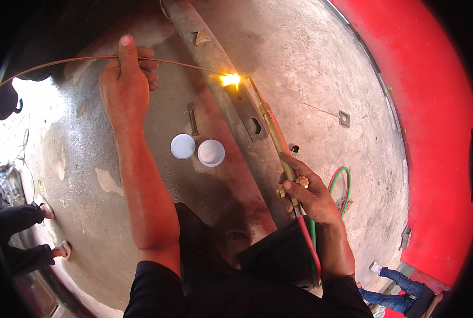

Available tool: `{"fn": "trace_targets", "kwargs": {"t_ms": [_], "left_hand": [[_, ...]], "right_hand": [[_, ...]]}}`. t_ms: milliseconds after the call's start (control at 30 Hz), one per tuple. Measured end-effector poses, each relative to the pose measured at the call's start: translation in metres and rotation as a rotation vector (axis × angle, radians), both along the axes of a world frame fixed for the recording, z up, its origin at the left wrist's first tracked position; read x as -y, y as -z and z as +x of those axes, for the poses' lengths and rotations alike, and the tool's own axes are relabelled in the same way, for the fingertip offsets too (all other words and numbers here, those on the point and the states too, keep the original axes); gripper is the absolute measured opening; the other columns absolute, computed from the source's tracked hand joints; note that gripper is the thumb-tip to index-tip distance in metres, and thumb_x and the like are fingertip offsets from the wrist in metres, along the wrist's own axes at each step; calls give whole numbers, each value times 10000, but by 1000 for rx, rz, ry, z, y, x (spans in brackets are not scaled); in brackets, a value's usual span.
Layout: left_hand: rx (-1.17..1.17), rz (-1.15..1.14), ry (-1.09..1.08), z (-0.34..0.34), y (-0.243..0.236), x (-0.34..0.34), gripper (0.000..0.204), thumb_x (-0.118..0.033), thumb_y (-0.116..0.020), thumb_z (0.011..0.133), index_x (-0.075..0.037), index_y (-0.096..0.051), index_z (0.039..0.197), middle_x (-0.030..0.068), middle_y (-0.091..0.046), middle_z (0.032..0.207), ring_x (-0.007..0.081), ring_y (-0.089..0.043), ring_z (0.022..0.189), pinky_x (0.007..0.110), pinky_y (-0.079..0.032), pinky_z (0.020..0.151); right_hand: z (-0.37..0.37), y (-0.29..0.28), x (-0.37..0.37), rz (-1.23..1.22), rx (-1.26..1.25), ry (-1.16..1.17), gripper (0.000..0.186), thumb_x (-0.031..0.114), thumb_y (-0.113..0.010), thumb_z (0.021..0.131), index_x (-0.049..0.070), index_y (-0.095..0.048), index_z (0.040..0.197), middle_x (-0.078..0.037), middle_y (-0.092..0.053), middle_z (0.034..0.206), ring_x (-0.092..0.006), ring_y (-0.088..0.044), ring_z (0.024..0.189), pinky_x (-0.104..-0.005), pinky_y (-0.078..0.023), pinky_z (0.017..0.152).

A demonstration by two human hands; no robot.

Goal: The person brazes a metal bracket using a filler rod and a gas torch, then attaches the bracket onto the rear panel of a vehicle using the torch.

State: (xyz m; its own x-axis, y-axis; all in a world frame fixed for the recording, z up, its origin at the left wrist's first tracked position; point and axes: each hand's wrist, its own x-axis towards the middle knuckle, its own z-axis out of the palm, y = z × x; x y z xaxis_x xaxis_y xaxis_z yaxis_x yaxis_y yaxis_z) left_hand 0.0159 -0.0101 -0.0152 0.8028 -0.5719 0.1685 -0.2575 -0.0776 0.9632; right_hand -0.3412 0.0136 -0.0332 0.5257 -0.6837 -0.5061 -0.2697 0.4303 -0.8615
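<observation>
My left hand (127,79) is closed round a long thin brazing rod (183,64), thumb pointing up. The rod's right end reaches a bright yellow flame (230,80) on a long metal pipe (260,164). In my right hand (313,193) is a brass gas torch (274,130), its fingers wrapped round the handle near the valve knobs. The torch's narrow tip is beside the flame. A flat metal plate (245,115) with an oval hole lies along the pipe just below the flame. Glare hides the spot where rod, plate and pipe meet.
Left of the pipe are a white lid (183,146), a white tub (211,153) with white contents and a bolt (193,119). To the right lies a small square plate (344,119) with a hole. Red and green hoses (306,238) trail from the torch. Other people's legs (398,289) show at both sides.
</observation>
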Motion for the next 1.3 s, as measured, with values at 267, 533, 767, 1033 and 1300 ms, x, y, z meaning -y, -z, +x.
{"fn": "trace_targets", "kwargs": {"t_ms": [267,533,767,1033,1300], "left_hand": [[-20,3,7,1,2,1,610,-519,-457,1039,12,-714,886,66,-654,700,125,-592,583,288,-503,521],[-23,6,5,3,4,1,589,-504,-467,1040,8,-709,879,63,-655,701,121,-592,583,291,-504,526],[-26,11,-3,0,2,1,584,-495,-470,1041,12,-710,878,64,-653,697,124,-598,589,294,-505,530],[-21,12,-1,1,4,1,584,-496,-477,1039,15,-709,878,65,-653,698,123,-595,590,293,-505,531],[-23,11,8,0,4,2,601,-508,-473,1037,19,-712,875,69,-654,702,124,-596,592,294,-504,526]], "right_hand": [[1,0,0,1,-8,5,581,117,-640,993,42,-403,1518,-21,-576,870,-92,-552,654,-251,-464,569],[1,2,0,13,4,1,582,120,-641,991,59,-405,1520,-25,-578,849,-97,-553,628,-257,-461,536],[1,-1,1,62,3,15,591,127,-648,987,60,-404,1521,-24,-576,819,-100,-551,605,-263,-465,518],[1,0,1,77,-3,30,603,146,-663,981,49,-405,1517,-17,-579,817,-94,-556,617,-260,-465,527],[0,-3,2,79,-5,29,608,162,-664,983,40,-401,1518,-11,-579,811,-93,-554,616,-262,-464,525]]}}
